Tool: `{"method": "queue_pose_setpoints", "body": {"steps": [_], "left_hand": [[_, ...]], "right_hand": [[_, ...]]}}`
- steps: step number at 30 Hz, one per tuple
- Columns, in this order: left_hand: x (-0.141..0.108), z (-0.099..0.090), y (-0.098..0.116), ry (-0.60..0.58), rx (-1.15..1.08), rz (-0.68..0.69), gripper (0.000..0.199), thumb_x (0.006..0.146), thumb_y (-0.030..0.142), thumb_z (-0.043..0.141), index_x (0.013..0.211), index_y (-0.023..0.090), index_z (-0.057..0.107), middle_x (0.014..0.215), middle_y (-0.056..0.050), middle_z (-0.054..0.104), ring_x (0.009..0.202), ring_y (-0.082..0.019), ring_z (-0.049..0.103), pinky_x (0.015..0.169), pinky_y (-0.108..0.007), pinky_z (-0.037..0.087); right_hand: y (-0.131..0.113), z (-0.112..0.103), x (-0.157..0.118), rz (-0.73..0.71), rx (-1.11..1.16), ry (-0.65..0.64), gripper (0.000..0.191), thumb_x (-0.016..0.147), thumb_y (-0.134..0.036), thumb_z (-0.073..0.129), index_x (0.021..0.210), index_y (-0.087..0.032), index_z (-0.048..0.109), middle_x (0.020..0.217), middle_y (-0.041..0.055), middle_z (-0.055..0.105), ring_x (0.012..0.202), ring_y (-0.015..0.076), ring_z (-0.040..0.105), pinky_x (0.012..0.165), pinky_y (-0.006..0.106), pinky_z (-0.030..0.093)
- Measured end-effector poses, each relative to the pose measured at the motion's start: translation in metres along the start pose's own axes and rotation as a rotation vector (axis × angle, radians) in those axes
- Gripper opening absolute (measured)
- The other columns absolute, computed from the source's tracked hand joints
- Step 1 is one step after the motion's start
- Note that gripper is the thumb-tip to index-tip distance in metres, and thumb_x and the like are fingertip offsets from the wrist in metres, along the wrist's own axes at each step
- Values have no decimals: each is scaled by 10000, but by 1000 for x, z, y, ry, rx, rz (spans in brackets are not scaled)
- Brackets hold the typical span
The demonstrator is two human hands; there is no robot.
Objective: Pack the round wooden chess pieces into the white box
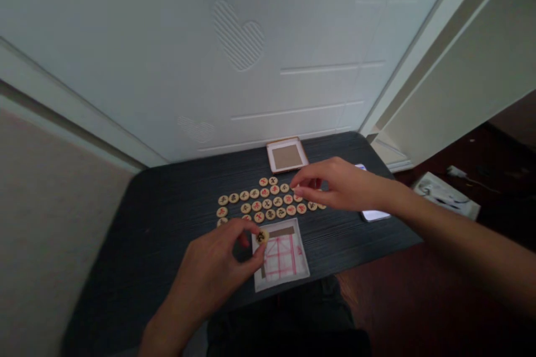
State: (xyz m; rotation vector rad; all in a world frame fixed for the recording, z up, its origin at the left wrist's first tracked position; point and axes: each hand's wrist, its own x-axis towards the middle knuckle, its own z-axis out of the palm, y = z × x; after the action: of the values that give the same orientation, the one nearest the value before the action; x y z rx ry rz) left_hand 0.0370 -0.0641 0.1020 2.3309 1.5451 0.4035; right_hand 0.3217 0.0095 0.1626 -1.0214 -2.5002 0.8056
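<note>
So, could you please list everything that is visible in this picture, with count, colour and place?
table: one, dark, before the pale wall.
round pieces: many, exact count unclear, light wood with red or black marks, in rows mid-table.
box with folded grid sheet: one, white with red lines, near edge.
empty box half: one, brown inside, far edge.
phone: one, lit screen, under the right forearm.
left hand: holds one black-marked piece over the box.
right hand: fingers on the rows.
</note>
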Motion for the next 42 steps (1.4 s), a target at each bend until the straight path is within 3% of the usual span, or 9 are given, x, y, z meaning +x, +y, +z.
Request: {"method": "queue_pose_setpoints", "body": {"steps": [4, 7, 16, 24, 28, 31, 37, 42], "left_hand": [[1, -1, 8, 43, -73, 29, 200, 838, 330, 672, 1026, 276, 631, 956, 42, 737, 856, -174, 712, 661, -254, 501], [1, -2, 6, 54, -94, 39, 197, 834, 320, 679, 1020, 283, 624, 964, 52, 740, 874, -173, 715, 690, -261, 518], [-2, 2, -24, 80, -68, -15, 254, 834, 435, 689, 1030, 282, 636, 963, 38, 757, 827, -188, 729, 685, -278, 539], [3, -2, -23, 93, -55, -25, 322, 836, 524, 676, 1031, 271, 633, 1016, 9, 754, 788, -187, 714, 667, -279, 539], [6, -4, -15, 114, -47, -2, 309, 840, 516, 671, 1004, 257, 635, 1022, -6, 750, 745, -177, 697, 654, -270, 533], [6, -5, -3, 133, -69, 29, 286, 838, 480, 680, 1009, 256, 632, 995, 2, 748, 714, -164, 685, 643, -261, 535], [11, -11, 23, 195, -119, 113, 199, 845, 379, 662, 1000, 260, 628, 986, 19, 744, 648, -137, 663, 629, -254, 539], [24, -13, 38, 241, -157, 155, 166, 837, 330, 658, 976, 242, 635, 970, 7, 736, 694, -145, 681, 641, -256, 550]], "right_hand": [[-7, 34, 11, 31, 214, -48, 336, 991, -381, 579, 1252, -181, 649, 901, 31, 752, 756, 145, 681, 666, 240, 491], [-15, 43, 16, 30, 259, -80, 352, 981, -413, 590, 1246, -189, 650, 932, 42, 758, 776, 156, 694, 666, 245, 507], [-15, 18, 3, 63, 216, -58, 265, 980, -346, 601, 1171, -187, 692, 982, 43, 762, 827, 152, 697, 714, 243, 515], [-9, -4, 0, 48, 49, -100, 256, 989, -343, 585, 1161, -185, 691, 942, 32, 747, 790, 143, 668, 720, 260, 477], [-15, -14, 6, 10, -12, -115, 244, 994, -346, 577, 1137, -191, 698, 927, 30, 748, 775, 140, 662, 713, 263, 450], [-20, -9, 12, -7, 21, -112, 276, 995, -376, 575, 1148, -179, 691, 895, 35, 742, 763, 141, 664, 691, 256, 450], [-26, 16, 21, 14, 257, -179, 350, 955, -432, 631, 1197, -180, 641, 943, 47, 763, 797, 155, 703, 679, 253, 497], [-20, 28, 23, 113, 519, -139, 295, 906, -360, 709, 1118, -165, 646, 976, 61, 771, 870, 163, 731, 732, 264, 548]]}}
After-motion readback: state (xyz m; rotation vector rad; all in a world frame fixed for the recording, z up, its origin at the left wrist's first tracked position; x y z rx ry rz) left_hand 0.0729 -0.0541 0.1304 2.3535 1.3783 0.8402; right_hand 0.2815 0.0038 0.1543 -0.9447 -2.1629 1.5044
